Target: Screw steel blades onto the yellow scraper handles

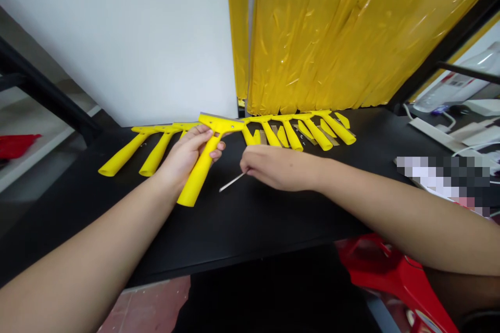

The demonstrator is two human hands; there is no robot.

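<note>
My left hand (188,150) grips a yellow scraper (199,174) around its neck, with the wide head up and the hollow handle end pointing down toward me. A thin metal edge runs along that head, and a small screw shows at its right end. To the right, my right hand (267,166) is closed around a thin metal screwdriver (233,181); only its shaft sticks out, down and to the left, and its handle is hidden in the fist. The shaft is apart from the scraper.
More yellow scrapers (125,155) lie in a row along the back of the black table (234,234). Loose yellow cover plates (305,130) and small screws lie among those on the right. Behind stand a white panel (156,36) and yellow plastic sheeting (332,36).
</note>
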